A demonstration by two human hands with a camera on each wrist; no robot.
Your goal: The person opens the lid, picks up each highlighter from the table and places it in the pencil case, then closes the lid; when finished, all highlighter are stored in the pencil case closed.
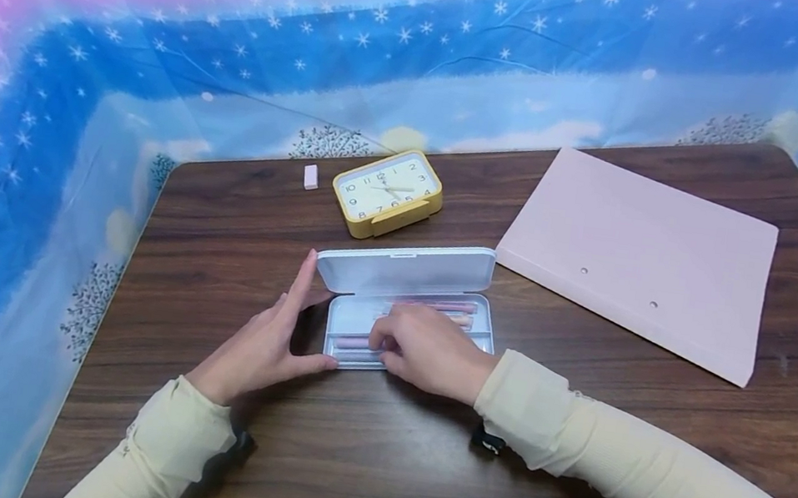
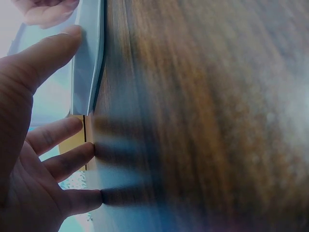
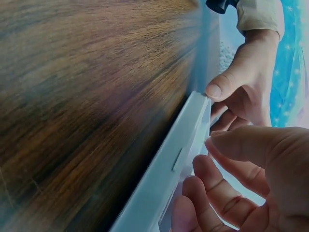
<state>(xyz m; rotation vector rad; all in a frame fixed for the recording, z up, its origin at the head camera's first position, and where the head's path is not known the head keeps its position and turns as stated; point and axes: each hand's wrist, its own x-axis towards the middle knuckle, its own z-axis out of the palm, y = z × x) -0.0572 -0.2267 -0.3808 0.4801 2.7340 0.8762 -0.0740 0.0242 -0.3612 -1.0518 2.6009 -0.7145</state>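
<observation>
A white pencil case (image 1: 338, 321) lies unfolded on the table, its lid (image 1: 403, 273) tilted up at the back. Pink and peach pens (image 1: 454, 307) sit in its rear compartment; a pale pink stick (image 1: 352, 344) shows in the front one. My left hand (image 1: 260, 349) is spread at the case's left side, thumb (image 2: 63, 46) at the front corner and index fingertip by the lid's edge. My right hand (image 1: 431, 350) reaches over the front compartment with bent fingers (image 3: 212, 179), thumb and index tips close together. I cannot tell whether they pinch anything.
Behind the case stands a yellow alarm clock (image 1: 389, 193), with a small pink-white eraser (image 1: 311, 177) to its left. A large pale pink folder (image 1: 640, 260) lies at the right, its corner close to the lid. A snowflake-patterned cloth (image 1: 320, 45) hangs around the wooden table (image 1: 371, 464).
</observation>
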